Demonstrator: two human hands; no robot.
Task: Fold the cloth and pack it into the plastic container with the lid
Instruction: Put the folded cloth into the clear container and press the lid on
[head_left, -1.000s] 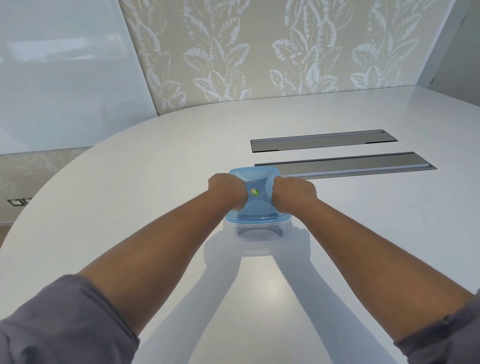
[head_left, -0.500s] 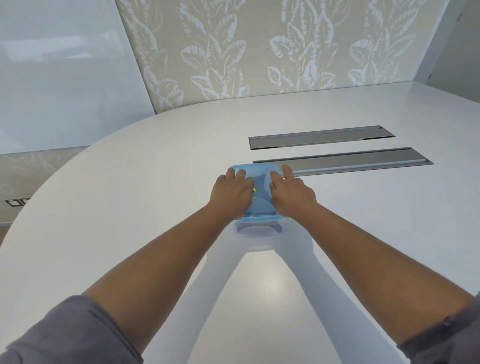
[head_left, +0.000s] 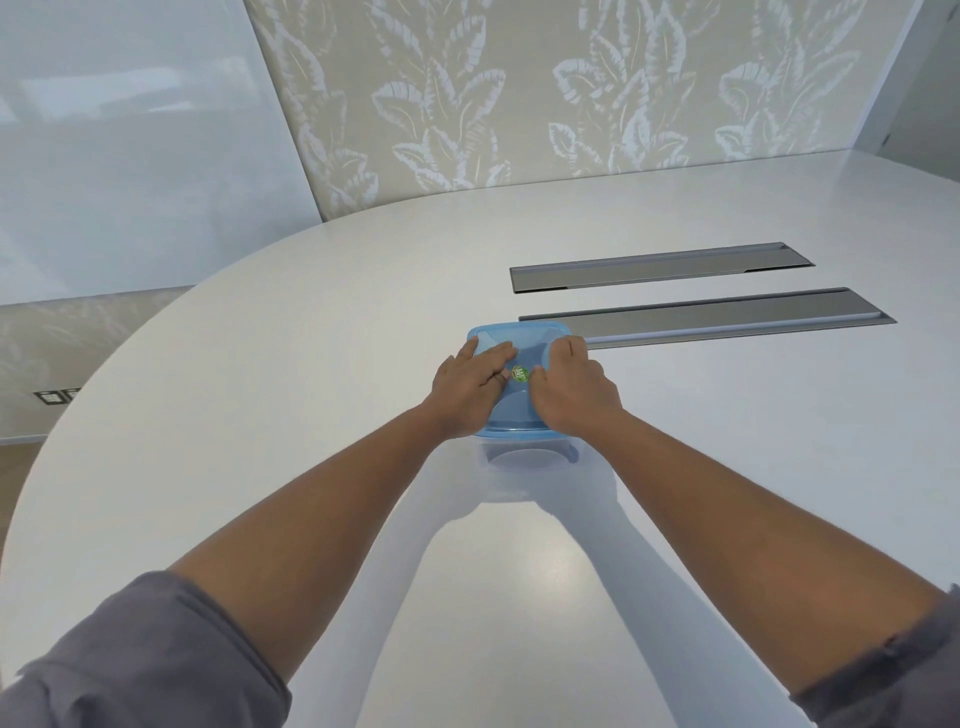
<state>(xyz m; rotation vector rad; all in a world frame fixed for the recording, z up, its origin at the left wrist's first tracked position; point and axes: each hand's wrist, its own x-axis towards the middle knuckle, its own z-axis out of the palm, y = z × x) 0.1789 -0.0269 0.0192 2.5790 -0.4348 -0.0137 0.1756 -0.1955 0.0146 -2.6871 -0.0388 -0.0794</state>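
A glossy white panel fills the left wall, and beside it runs a beige wallpaper with pale leaf prints. Below spreads a broad white counter with a rounded edge; toward its right, two long grey metal slots lie parallel, one behind the other. Just in front of the nearer slot sits the plastic container, clear-walled, capped with its blue lid bearing a small green sticker. What the container holds cannot be made out through the wall; the cloth is not visible. The left hand lies flat, fingers spread loose, on the lid's left half. The right hand presses the right half, fingers curled slightly over the top, grasping nothing. Grey sleeves show at both lower corners.
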